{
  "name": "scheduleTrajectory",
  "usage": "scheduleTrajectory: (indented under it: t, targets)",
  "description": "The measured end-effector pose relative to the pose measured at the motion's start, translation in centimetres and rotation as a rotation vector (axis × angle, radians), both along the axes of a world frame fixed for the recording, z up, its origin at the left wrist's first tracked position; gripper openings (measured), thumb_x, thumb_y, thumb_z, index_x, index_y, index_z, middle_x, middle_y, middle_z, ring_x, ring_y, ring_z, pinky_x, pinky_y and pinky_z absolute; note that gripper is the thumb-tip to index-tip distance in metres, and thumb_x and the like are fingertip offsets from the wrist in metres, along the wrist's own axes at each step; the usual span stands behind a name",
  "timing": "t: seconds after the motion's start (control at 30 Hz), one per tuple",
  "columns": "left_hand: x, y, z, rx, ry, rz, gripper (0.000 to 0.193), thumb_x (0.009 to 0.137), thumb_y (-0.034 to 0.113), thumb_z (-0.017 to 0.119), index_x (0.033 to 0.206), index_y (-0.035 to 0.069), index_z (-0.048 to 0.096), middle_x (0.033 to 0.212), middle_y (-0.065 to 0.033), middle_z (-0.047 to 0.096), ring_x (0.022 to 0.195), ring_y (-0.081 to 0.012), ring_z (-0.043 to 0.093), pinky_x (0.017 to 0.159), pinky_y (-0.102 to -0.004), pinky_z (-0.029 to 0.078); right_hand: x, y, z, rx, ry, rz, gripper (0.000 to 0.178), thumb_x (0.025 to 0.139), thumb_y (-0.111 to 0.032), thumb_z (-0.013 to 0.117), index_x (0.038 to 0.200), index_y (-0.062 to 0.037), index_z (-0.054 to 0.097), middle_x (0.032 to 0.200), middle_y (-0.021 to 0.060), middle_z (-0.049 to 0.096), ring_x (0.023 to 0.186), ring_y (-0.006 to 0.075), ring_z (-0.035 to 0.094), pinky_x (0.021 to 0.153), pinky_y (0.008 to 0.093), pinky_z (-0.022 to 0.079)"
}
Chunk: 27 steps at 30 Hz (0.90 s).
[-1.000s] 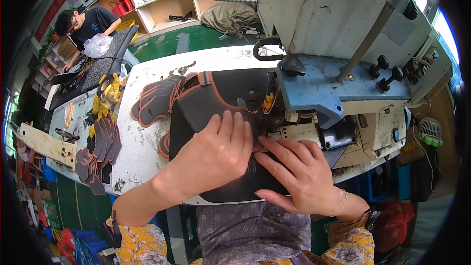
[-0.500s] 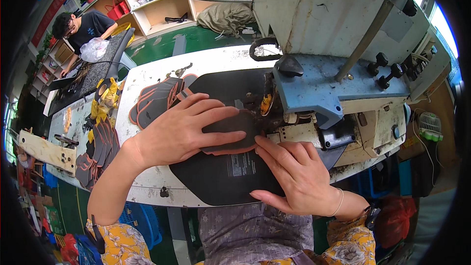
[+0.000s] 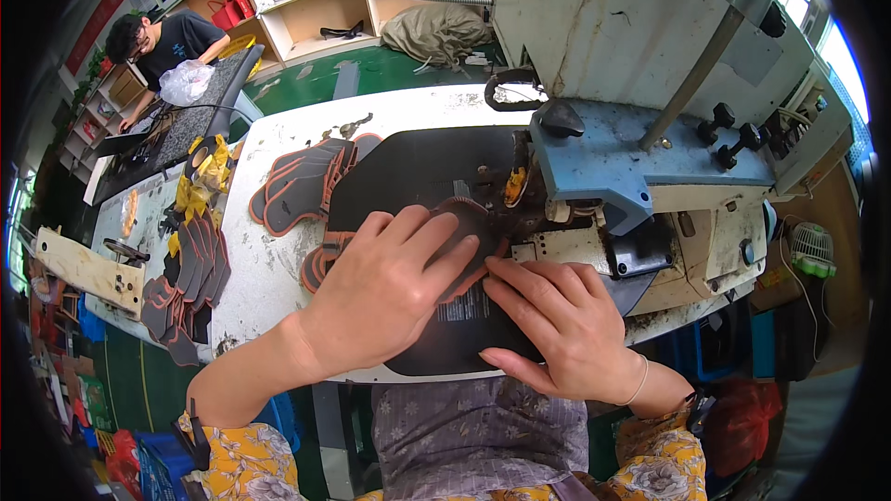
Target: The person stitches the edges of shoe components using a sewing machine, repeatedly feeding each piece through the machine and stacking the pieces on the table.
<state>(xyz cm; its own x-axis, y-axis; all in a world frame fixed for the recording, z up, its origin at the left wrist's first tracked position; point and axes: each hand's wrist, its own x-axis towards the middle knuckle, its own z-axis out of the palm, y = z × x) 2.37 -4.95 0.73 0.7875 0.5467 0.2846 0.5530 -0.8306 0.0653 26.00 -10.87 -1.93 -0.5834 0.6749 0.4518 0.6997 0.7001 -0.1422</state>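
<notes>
A dark grey, orange-edged flat piece (image 3: pixel 476 220) with a rounded end lies on a black board (image 3: pixel 399 162), up against the machine's working area. My left hand (image 3: pixel 367 292) is bent over it, fingers curved across its top; the thumb is hidden. At the piece's right edge rest the fingertips of my right hand (image 3: pixel 566 320). Those fingers lie stretched out side by side, with the thumb apart on the board. Similar orange-edged pieces (image 3: pixel 316 260) show just left of my left hand, and a fanned stack (image 3: pixel 297 186) lies farther left.
A blue machine arm (image 3: pixel 603 158) and metal plate (image 3: pixel 568 249) stand right of my hands. More fanned pieces (image 3: pixel 200 264) lie on a left-hand surface by a yellow-wrapped roll (image 3: pixel 202 167). A person (image 3: pixel 172 51) sits at a far-left table. A small fan (image 3: pixel 812 246) stands right.
My left hand has drawn back toward me and turned, its fingers more bent. The piece has turned with it against the machine. Pieces left of that hand are now uncovered. My right hand barely moved.
</notes>
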Motion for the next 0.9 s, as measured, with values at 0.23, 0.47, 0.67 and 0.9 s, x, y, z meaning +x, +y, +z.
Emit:
scheduleTrajectory:
  t: [0.23,0.47,0.67,0.9]
  targets:
    - [1.3,-1.5,-0.2,-0.027,-0.021,0.037,0.058,0.074,0.007,0.07,0.128,-0.009,0.059,0.127,-0.0236,0.055,0.113,-0.0384,0.055,0.092,-0.0452,0.045,0.1,0.0,-0.1,-0.006,0.015,0.027,0.057,0.085,-0.04,0.075,0.123,0.001,0.066,0.138,0.0124,0.059,0.117,0.0257,0.058,0.094,0.0373,0.045]
    - [1.7,-2.4,0.0,-0.084,-0.031,0.047,0.061,0.072,0.01,0.07,0.127,-0.013,0.057,0.129,-0.0266,0.055,0.117,-0.0412,0.054,0.098,-0.0479,0.046,0.2,0.1,-0.4,0.001,0.125,0.084,0.053,0.081,-0.032,0.08,0.116,0.0054,0.067,0.134,0.0174,0.06,0.108,0.0283,0.063,0.089,0.0368,0.051]
    - [1.4,-2.8,-0.1,-0.105,-0.116,-0.001,0.064,0.071,0.011,0.07,0.128,-0.014,0.056,0.135,-0.0303,0.056,0.121,-0.0445,0.056,0.107,-0.05,0.046,0.4,0.2,-0.8,-0.008,0.253,0.109,0.044,0.079,-0.022,0.083,0.108,0.0082,0.068,0.126,0.0203,0.064,0.102,0.032,0.069,0.084,0.0361,0.058]
    - [1.6,-2.8,-0.6,-0.083,-0.092,0.006,0.065,0.072,0.013,0.072,0.129,-0.014,0.056,0.138,-0.0306,0.054,0.129,-0.045,0.052,0.112,-0.0498,0.043,0.3,0.2,-0.8,0.01,0.245,0.106,0.036,0.079,-0.018,0.082,0.103,0.0051,0.069,0.122,0.0191,0.065,0.1,0.0314,0.07,0.083,0.035,0.059]
